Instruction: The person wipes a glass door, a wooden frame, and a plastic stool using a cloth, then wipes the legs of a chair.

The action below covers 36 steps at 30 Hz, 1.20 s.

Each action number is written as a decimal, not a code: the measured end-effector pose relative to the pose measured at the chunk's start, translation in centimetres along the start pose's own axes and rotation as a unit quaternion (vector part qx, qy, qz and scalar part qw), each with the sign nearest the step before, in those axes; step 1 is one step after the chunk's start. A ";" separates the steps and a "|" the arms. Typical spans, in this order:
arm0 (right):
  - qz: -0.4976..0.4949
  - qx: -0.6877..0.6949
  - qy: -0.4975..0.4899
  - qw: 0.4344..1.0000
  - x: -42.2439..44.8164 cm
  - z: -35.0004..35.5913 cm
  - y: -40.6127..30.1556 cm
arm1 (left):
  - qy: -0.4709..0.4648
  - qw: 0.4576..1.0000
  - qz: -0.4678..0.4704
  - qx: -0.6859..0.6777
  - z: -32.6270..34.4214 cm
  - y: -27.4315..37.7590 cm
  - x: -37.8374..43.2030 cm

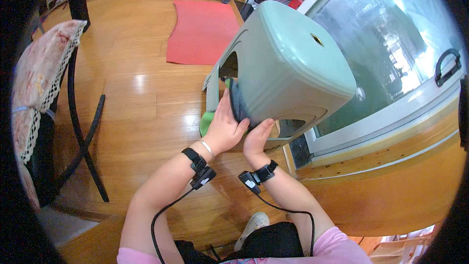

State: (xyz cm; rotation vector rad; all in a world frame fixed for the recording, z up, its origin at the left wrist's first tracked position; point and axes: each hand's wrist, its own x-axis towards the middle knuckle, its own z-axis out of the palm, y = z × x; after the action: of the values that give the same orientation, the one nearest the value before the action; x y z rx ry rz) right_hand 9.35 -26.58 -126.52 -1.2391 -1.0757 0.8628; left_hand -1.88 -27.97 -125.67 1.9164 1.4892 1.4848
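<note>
A pale green plastic stool (289,58) stands in front of me, its square seat facing up to the right. The seat has a small slot, and arched openings cut through its sides. My left hand (224,126) presses a dark grey cloth with green edging (239,104) against the stool's near-left side. A bright green part (206,123) shows left of that hand, probably the same cloth. Against the near lower corner lies my right hand (258,137), its thumb up along the stool and its other fingers mostly hidden. Both wrists wear black straps with corded devices.
A red mat (205,31) lies on the wood floor (139,117) beyond the stool. At right is a glass door (377,51) with a black handle (447,66). A chair with a lace-edged floral cover (47,69) and curved black legs (88,146) is at left.
</note>
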 end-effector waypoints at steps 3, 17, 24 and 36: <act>-0.025 -0.063 0.015 0.998 0.0 -0.6 0.8 | -0.071 0.987 -0.133 -0.056 1.1 -3.2 -4.4; -0.032 -0.217 -0.060 0.974 -1.8 -2.7 4.6 | 0.112 0.946 -0.222 -0.209 3.9 -5.3 -3.0; -0.110 -0.236 -0.068 0.963 -1.5 -4.8 9.2 | -0.011 0.944 -0.315 -0.096 5.3 -13.9 -1.3; -0.247 -0.189 -0.153 0.938 -1.2 -5.1 8.0 | -0.095 0.884 -0.343 -0.303 1.9 -17.2 8.4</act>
State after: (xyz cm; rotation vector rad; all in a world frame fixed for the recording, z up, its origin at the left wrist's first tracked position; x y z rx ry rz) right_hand 14.26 -28.05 -134.62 -1.0808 -1.7777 0.4751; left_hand -10.11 -13.03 -134.60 0.9798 1.2164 1.1761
